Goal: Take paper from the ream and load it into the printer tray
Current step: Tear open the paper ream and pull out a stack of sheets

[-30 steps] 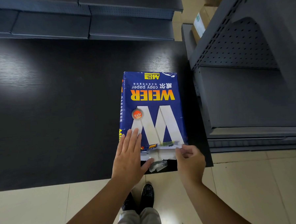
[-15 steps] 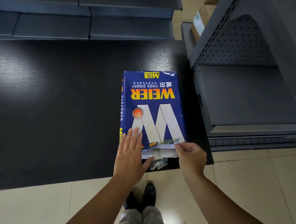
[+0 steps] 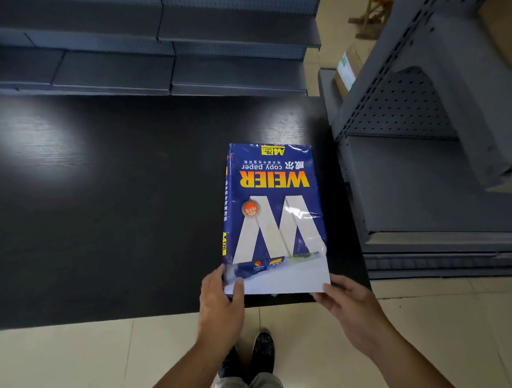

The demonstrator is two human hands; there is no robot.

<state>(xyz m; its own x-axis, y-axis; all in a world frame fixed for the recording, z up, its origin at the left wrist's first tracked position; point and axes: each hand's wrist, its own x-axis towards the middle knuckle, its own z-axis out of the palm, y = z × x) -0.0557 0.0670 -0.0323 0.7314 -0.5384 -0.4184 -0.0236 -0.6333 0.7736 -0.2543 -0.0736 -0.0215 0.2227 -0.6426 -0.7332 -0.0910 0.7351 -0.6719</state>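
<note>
A blue ream of copy paper [image 3: 271, 199] with a big white W lies on the black table [image 3: 115, 201], near its front right corner. White sheets [image 3: 286, 276] stick out of the ream's open near end. My left hand [image 3: 220, 302] grips the near left corner of those sheets, thumb on top. My right hand [image 3: 348, 300] holds their near right corner. No printer or tray shows in this view.
Grey metal shelving [image 3: 424, 155] stands right of the table, close to the ream. More grey shelves [image 3: 152, 51] run along the table's far edge. Cardboard boxes [image 3: 346, 70] sit at the back right. Beige tiled floor [image 3: 80, 366] and my shoes [image 3: 257, 354] lie below.
My left hand slid from resting flat on the wrapper to gripping the near left corner. My right hand shifted to the right corner. The white sheets now stick out further toward me.
</note>
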